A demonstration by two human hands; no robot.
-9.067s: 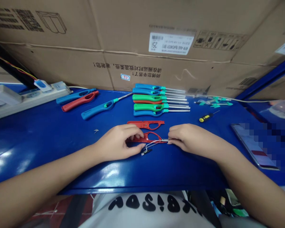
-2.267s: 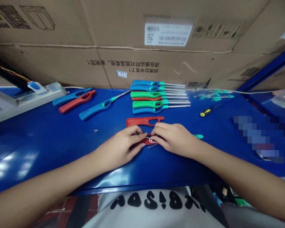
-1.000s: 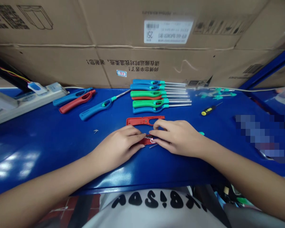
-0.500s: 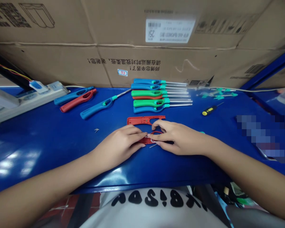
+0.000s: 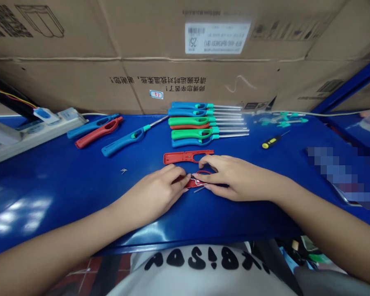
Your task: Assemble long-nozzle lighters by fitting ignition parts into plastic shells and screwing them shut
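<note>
A red lighter half-shell lies on the blue table with its inside facing up, and thin white wires run in it. My left hand is closed on the shell's left end, fingertips and thumb pressed together there. My right hand grips its right part, the index fingertip close to the wires and the thumb at the near edge. Both hands cover much of the shell. Just beyond them rests the matching red half-shell, open side up. A thin metal rod lies beside the near edge.
Several assembled lighters are stacked behind, with a blue lighter to their left. Blue and red handles lie near a power strip. A screwdriver, small pins and turquoise-tipped parts are also on the table. Cardboard boxes stand behind.
The fingertips have shifted slightly over the red half-shell, and more of the white wires now shows between them. The view has moved a little; both hands stay at the shell.
</note>
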